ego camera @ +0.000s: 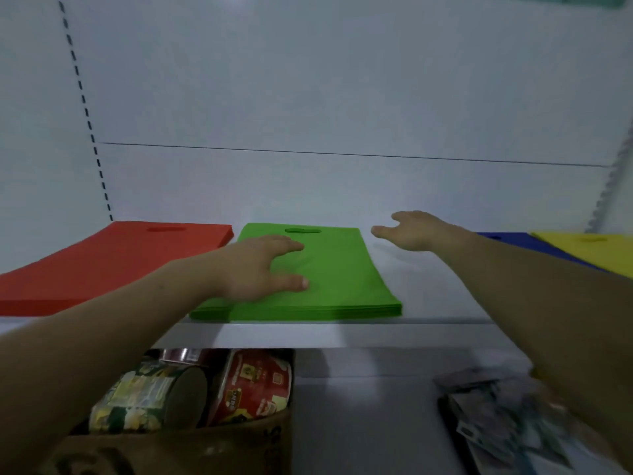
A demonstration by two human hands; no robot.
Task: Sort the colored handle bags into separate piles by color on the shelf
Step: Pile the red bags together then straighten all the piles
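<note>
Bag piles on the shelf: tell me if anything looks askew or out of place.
Only the green pile: at its near left corner lower bags jut sideways past the top ones, so the stack is not square. The red pile, blue pile and yellow pile each show one colour.

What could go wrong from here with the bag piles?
1. The green bag pile sits at the shelf front edge; the left hand resting on it could slide bags off.
2. The yellow bag pile meets the blue bag pile with no visible gap; the colors could mix.
</note>
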